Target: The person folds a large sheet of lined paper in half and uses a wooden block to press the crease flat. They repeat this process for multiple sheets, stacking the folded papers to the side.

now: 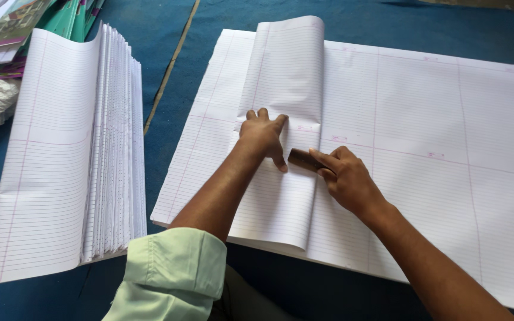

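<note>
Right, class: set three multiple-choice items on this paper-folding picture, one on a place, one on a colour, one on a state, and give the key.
1. Where does the stack of folded sheets lie?
A. left of the big sheet
B. right of it
C. on top of it

2. What colour is the mat under the paper?
A. red
B. blue
C. yellow

3. What is the right hand doing?
A. resting empty
B. holding scissors
C. gripping a small brown block

Key: 1 A, the stack sits near the left edge. 2 B, blue shows between the papers. 3 C, the block is pressed at the fold beside the flat left hand.
</note>
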{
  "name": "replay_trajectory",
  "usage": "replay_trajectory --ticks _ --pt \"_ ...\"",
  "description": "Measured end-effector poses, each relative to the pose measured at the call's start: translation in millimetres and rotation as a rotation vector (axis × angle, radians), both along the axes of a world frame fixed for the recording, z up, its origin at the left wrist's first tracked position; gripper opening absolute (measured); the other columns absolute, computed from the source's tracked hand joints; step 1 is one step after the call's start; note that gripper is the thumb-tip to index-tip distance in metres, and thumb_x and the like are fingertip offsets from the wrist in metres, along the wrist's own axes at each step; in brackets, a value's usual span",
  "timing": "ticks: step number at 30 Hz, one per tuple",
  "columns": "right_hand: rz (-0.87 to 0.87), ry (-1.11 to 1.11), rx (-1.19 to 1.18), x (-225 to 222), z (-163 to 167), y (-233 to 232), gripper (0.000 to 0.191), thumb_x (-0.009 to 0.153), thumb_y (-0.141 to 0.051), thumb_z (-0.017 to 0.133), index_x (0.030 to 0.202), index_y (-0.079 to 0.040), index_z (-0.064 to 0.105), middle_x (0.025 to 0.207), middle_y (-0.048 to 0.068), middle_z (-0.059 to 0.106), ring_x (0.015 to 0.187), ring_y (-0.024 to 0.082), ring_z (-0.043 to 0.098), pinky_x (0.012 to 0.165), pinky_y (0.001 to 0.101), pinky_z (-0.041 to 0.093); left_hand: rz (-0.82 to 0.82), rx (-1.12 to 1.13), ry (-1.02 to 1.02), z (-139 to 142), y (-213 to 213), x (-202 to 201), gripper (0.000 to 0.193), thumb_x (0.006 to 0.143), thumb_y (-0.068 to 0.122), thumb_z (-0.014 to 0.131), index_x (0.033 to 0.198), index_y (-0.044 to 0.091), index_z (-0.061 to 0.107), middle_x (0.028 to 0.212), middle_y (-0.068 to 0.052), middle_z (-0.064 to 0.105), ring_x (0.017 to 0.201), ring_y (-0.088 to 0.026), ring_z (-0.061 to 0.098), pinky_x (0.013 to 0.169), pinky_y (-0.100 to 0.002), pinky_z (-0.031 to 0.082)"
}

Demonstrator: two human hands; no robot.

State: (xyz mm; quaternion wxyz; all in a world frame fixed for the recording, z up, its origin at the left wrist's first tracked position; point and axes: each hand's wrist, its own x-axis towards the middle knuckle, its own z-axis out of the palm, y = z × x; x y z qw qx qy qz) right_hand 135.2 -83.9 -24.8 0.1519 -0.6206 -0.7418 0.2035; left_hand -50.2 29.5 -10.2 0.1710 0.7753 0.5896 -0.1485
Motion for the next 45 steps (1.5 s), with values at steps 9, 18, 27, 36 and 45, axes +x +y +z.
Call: replay_trajectory --ticks 9,18,27,36,45 --pt "-0.075 0.014 0.087 11 -14 72 0.046 0.094 -0.011 0.066 0.139 -0.02 0.061 0.103 0.01 0.061 0.081 0.019 0.064 0.075 0.0301 0.061 -0.023 0.009 -0.016 3 -6 -5 0.136 0.042 0.051 0.102 0.157 0.028 0.032 0.151 -0.021 0.038 0.142 -0.044 0.032 0.097 -0.049 0.058" --pt "-0.099 0.004 0.145 22 -20 146 0.045 0.095 -0.012 0.066 0.139 -0.019 0.061 0.108 0.009 0.061 0.091 0.02 0.066 0.087 0.0296 0.06 -0.04 -0.003 0.004 5 -9 -3 0.135 0.046 0.054 0.1 0.157 0.026 0.03 0.155 -0.027 0.03 0.143 -0.049 0.027 0.094 -0.051 0.059" --pt "-0.209 -0.006 0.141 26 -20 204 0.047 0.097 -0.012 0.065 0.143 -0.021 0.059 0.112 0.01 0.061 0.101 0.022 0.064 0.093 0.0346 0.057 -0.04 -0.016 -0.006 10 -12 -5 0.136 0.045 0.052 0.101 0.157 0.025 0.03 0.157 -0.03 0.027 0.144 -0.049 0.028 0.095 -0.049 0.059" --pt "-0.385 0.032 0.096 20 -17 248 0.048 0.099 -0.016 0.062 0.146 -0.017 0.054 0.126 0.011 0.057 0.117 0.024 0.06 0.1 0.0374 0.053 -0.049 -0.016 0.005 11 -15 -5 0.137 0.045 0.054 0.1 0.158 0.025 0.028 0.159 -0.032 0.022 0.144 -0.05 0.028 0.098 -0.049 0.057" --pt "-0.546 0.142 0.031 15 -7 276 0.05 0.1 -0.015 0.06 0.149 -0.016 0.048 0.138 0.011 0.051 0.124 0.025 0.056 0.104 0.0377 0.051 -0.034 -0.082 0.015 17 -16 -1 0.136 0.052 0.053 0.097 0.161 0.026 0.02 0.163 -0.03 0.012 0.148 -0.051 0.019 0.105 -0.056 0.05"
